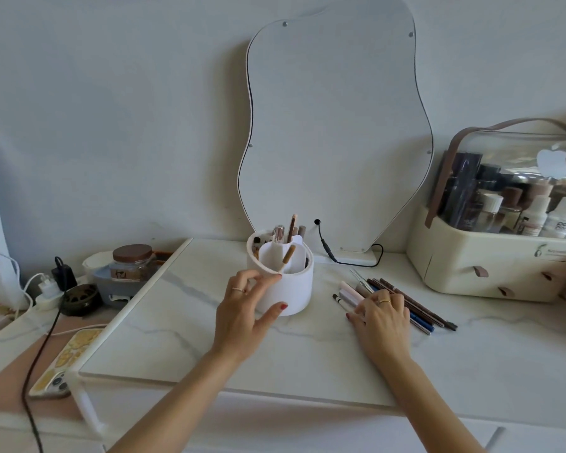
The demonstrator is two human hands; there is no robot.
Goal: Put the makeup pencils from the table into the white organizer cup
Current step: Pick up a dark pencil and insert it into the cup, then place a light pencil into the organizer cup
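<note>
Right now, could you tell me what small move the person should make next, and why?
Probably close the right hand on one makeup pencil from the loose row of thin pencils on the marble table and lift it. Its fingers already rest on that row, while the left hand steadies the round white organizer cup and holds a tan pencil at its rim.

A home dressing table is being shown, centred on a wavy-edged mirror (337, 132) that is being propped against the plain wall. Right of the mirror, bottles are being kept in a clear-lidded cosmetics case (504, 230). In front of it, brushes are being stored in a white organizer cup (288, 286), with makeup pencils (415, 302) lying just right.
</note>
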